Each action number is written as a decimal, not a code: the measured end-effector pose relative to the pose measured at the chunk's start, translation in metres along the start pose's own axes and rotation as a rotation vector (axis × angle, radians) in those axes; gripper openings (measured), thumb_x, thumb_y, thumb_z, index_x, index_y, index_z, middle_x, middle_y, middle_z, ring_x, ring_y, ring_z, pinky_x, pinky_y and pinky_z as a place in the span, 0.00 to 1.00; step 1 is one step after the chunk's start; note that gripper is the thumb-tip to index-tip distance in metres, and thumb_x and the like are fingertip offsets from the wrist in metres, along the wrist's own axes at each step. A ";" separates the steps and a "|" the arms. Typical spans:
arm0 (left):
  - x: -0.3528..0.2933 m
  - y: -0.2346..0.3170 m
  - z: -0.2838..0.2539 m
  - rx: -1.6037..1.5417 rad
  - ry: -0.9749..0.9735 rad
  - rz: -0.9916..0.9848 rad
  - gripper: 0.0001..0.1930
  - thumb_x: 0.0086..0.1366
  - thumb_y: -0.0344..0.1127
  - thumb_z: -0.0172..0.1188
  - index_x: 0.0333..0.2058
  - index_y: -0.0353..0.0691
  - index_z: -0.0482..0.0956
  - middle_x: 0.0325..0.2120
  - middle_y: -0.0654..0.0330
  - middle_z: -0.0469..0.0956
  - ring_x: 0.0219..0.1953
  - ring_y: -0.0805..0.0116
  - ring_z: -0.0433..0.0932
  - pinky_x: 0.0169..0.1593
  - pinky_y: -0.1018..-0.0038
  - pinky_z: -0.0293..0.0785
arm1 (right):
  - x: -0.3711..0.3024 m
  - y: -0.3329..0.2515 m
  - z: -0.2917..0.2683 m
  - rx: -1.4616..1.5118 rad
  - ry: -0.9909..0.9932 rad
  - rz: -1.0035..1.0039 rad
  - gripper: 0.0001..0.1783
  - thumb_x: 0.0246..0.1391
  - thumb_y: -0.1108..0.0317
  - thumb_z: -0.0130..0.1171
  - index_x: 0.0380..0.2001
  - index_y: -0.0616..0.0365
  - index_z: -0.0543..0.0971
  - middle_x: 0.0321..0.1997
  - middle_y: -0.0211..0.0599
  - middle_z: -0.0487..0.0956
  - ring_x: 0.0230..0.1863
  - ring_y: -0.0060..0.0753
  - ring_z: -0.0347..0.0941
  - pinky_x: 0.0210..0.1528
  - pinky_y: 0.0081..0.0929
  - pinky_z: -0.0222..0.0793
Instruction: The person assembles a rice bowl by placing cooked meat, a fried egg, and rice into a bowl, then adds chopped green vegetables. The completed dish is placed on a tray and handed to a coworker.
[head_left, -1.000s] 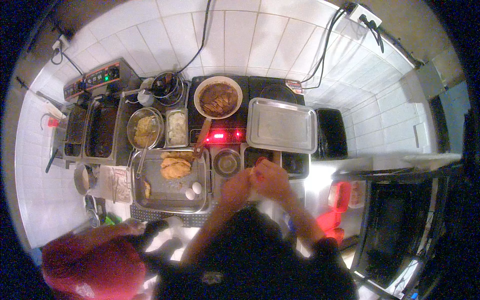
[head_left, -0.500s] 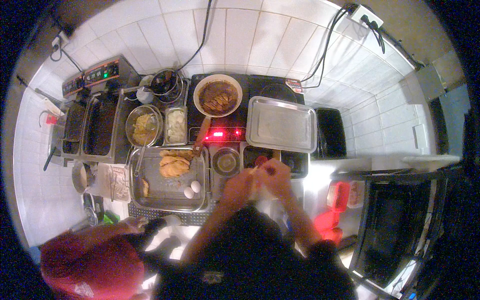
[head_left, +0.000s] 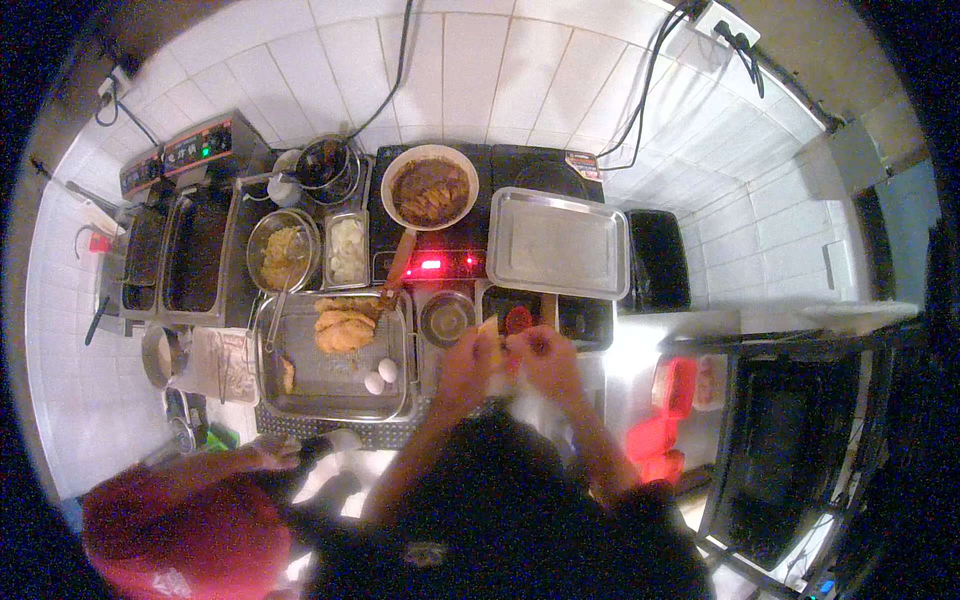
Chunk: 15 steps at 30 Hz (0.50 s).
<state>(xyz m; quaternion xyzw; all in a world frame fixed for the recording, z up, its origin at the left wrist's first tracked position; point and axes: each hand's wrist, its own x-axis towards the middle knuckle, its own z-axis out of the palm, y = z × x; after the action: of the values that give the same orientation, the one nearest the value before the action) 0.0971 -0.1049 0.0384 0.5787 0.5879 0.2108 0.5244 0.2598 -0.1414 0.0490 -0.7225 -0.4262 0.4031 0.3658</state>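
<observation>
My left hand (head_left: 468, 370) is closed in front of me, left of my right hand, with a thin pale-yellow strip (head_left: 490, 328) sticking up from its fingers; I cannot tell what the strip is. Close beside it, my right hand (head_left: 550, 365) is bent in a pinch, and whatever it grips is hidden. Just beyond the fingertips a small round red thing (head_left: 519, 319) shows over a dark container. To the left of my hands sits a round metal bowl (head_left: 448, 319). A tray with a wire rack (head_left: 330, 385) holds golden fried pieces (head_left: 344, 331) and two white eggs (head_left: 380, 376).
A white-rimmed pan of brown food (head_left: 430, 188) stands on a lit cooker (head_left: 440, 264). Right of it lies a metal tray (head_left: 558, 243). Fryers (head_left: 195, 245) line the left. A person in red (head_left: 185, 520) is at lower left; red containers (head_left: 676, 388) sit right.
My hands have drawn slightly apart, the left one moving left. The yellow strip and the red thing now show more plainly. The whole view has shifted a little.
</observation>
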 end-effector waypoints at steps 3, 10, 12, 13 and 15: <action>0.000 -0.014 0.008 0.027 0.046 0.027 0.25 0.77 0.56 0.48 0.54 0.41 0.78 0.42 0.40 0.84 0.46 0.35 0.82 0.49 0.49 0.78 | 0.000 0.026 0.005 -0.098 -0.118 -0.001 0.19 0.57 0.54 0.74 0.38 0.60 0.86 0.32 0.31 0.86 0.31 0.20 0.79 0.35 0.25 0.77; 0.001 -0.028 0.009 0.025 -0.031 0.107 0.22 0.71 0.51 0.60 0.50 0.37 0.76 0.41 0.40 0.84 0.46 0.35 0.82 0.48 0.48 0.78 | -0.005 0.018 0.020 -0.004 -0.062 0.021 0.19 0.55 0.54 0.75 0.37 0.59 0.85 0.32 0.32 0.85 0.35 0.21 0.79 0.40 0.26 0.77; 0.001 -0.028 0.010 0.066 -0.048 0.062 0.22 0.70 0.49 0.63 0.51 0.36 0.76 0.42 0.39 0.83 0.47 0.34 0.82 0.49 0.49 0.78 | -0.004 0.023 0.021 -0.042 -0.058 -0.003 0.19 0.55 0.53 0.75 0.36 0.59 0.85 0.32 0.32 0.85 0.35 0.22 0.80 0.40 0.27 0.77; 0.000 -0.027 0.011 0.046 -0.032 0.074 0.22 0.70 0.48 0.64 0.52 0.37 0.76 0.42 0.40 0.84 0.47 0.37 0.83 0.49 0.51 0.79 | -0.004 0.023 0.021 -0.053 -0.068 0.013 0.18 0.58 0.54 0.73 0.38 0.59 0.85 0.33 0.35 0.86 0.36 0.25 0.80 0.41 0.28 0.78; -0.002 -0.025 0.012 0.005 0.002 0.098 0.22 0.69 0.46 0.66 0.53 0.37 0.76 0.43 0.43 0.84 0.46 0.42 0.84 0.49 0.55 0.80 | -0.003 0.021 0.020 -0.073 -0.090 0.046 0.18 0.62 0.55 0.69 0.40 0.60 0.85 0.36 0.40 0.86 0.37 0.30 0.82 0.43 0.31 0.79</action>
<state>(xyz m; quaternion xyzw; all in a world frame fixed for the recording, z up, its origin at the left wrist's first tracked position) 0.0954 -0.1173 0.0132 0.6078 0.5598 0.2353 0.5117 0.2482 -0.1482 0.0229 -0.7264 -0.4398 0.4275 0.3102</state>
